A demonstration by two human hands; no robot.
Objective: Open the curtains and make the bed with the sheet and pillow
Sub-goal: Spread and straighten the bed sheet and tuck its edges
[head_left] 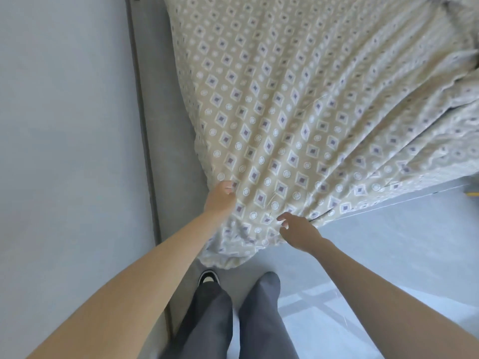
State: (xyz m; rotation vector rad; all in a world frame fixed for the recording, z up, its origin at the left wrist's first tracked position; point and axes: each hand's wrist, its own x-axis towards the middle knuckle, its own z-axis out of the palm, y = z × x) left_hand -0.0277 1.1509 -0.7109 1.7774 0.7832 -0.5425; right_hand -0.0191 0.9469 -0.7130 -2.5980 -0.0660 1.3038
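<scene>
at bed's foot, two hands point(220, 198) point(298, 230), one sheet point(298, 112)

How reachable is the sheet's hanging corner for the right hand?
Likely yes. The right hand seems to pinch the sheet close by the hanging corner; only loose cloth lies between them, nothing else in the way.

Both bare forearms stretch forward and down. The left hand point(220, 199) grips the beige diamond-patterned sheet point(285, 112) with curled fingers. The right hand point(298, 233), near it, pinches the same cloth.
</scene>
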